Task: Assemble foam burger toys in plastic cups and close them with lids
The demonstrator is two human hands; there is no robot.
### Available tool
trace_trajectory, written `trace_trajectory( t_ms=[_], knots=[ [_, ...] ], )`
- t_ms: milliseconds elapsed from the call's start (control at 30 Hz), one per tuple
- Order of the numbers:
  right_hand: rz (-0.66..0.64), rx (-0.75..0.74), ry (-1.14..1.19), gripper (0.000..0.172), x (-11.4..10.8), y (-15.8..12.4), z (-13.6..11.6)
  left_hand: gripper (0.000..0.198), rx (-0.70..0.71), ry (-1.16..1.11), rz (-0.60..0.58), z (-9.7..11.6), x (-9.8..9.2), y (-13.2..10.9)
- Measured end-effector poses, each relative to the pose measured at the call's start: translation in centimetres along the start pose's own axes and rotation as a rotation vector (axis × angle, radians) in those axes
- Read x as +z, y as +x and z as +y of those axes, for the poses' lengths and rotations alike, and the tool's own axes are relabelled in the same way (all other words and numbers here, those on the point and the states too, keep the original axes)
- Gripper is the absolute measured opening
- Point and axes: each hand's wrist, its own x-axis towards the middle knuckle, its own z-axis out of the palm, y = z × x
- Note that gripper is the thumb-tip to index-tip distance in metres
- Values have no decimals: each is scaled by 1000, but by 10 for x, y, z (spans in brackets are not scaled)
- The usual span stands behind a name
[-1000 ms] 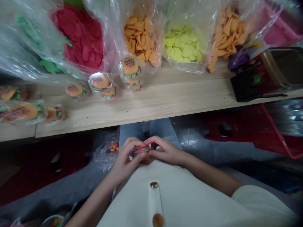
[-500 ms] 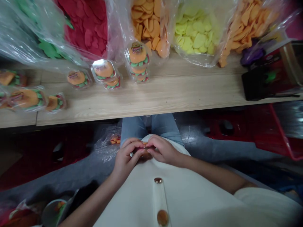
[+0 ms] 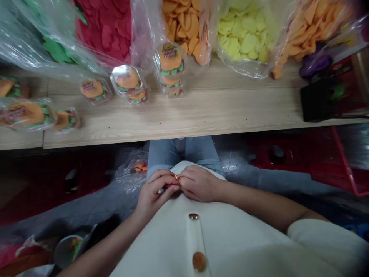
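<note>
Low over the lap, my left hand (image 3: 157, 189) and my right hand (image 3: 198, 184) meet at the fingertips. Between them is a small item with orange showing at its top edge; fingers cover most of it, so I cannot make out what it is. Both hands are closed around it. On the table beyond stand clear packs with burger-shaped pieces: a stack (image 3: 170, 61) in the middle, another stack (image 3: 127, 79) to its left, and a single pack (image 3: 92, 89) farther left.
Open plastic bags of red pieces (image 3: 108, 30), orange pieces (image 3: 184, 25), yellow pieces (image 3: 245, 32) and green pieces line the table's back. A black object (image 3: 317, 100) lies at the right. Red stools (image 3: 291, 154) flank the legs below the table edge.
My right hand's fingers have curled in more tightly, covering more of the small item. My left hand has barely moved. The whole view has shifted slightly.
</note>
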Motion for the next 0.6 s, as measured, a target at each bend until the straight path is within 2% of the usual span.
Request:
trace_trajectory(
  t_ms=[200,367,467,600],
  knots=[
    [3,-50,63,18,6,-3,0,7,-43,-94,6,4,4,-3],
    [23,36,163,19,4,2,6,5,-127,-202,-8,-3,-1,3],
    [61,89,229,20,-2,6,9,9,-82,-237,-66,-12,-10,10],
    [92,108,299,19,-7,4,8,25,-4,-188,-174,-16,-17,9]
  ],
)
